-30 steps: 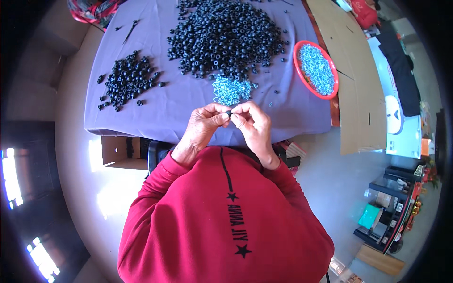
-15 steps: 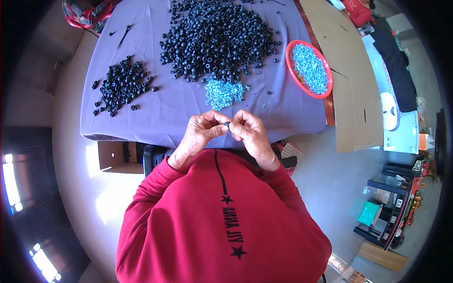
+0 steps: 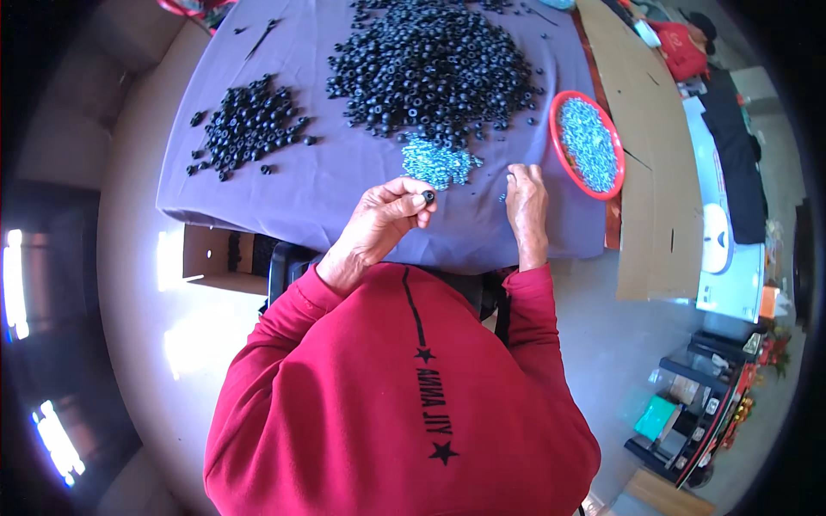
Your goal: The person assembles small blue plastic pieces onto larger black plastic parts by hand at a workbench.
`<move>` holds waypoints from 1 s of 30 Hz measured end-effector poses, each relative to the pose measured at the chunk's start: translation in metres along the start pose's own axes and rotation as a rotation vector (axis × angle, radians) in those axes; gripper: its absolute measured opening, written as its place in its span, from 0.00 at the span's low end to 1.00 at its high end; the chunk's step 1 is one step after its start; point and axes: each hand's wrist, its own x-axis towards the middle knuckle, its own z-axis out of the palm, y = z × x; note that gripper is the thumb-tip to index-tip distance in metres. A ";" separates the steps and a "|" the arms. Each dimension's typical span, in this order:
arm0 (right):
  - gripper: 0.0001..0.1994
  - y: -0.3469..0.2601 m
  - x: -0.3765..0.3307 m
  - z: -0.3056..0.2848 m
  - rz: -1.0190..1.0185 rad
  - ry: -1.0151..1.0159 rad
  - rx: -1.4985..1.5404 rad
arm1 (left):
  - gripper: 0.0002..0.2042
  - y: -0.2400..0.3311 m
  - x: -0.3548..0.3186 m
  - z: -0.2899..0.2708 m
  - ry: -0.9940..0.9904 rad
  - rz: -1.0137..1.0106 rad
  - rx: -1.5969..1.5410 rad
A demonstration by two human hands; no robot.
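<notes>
Between thumb and forefinger, my left hand (image 3: 387, 219) pinches a black round bead-like piece (image 3: 428, 197), its hole facing up. My right hand (image 3: 527, 206) is down at the purple cloth with its fingers bent and close together; whatever is at their tips is too small to make out. A few tiny blue pieces (image 3: 502, 198) lie just left of those fingers. Beyond my left hand is a small heap of shiny blue pieces (image 3: 436, 162), touching the front of a large pile of black bead-like pieces (image 3: 430, 73).
A smaller group of black pieces (image 3: 254, 125) lies at the left. At the right stands a red oval bowl (image 3: 555, 129) of blue pieces, beside a cardboard sheet (image 3: 662, 189). Dark scissors (image 3: 262, 39) lie far left. An open cardboard box (image 3: 206, 258) sits below the table edge.
My hands were together at the black piece. The right hand has let go and moved right onto the cloth; the left still holds the piece. The view has shifted slightly.
</notes>
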 end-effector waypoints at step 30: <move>0.06 -0.118 0.002 -0.046 -0.175 -0.174 0.743 | 0.08 0.000 -0.008 0.013 0.066 0.346 0.512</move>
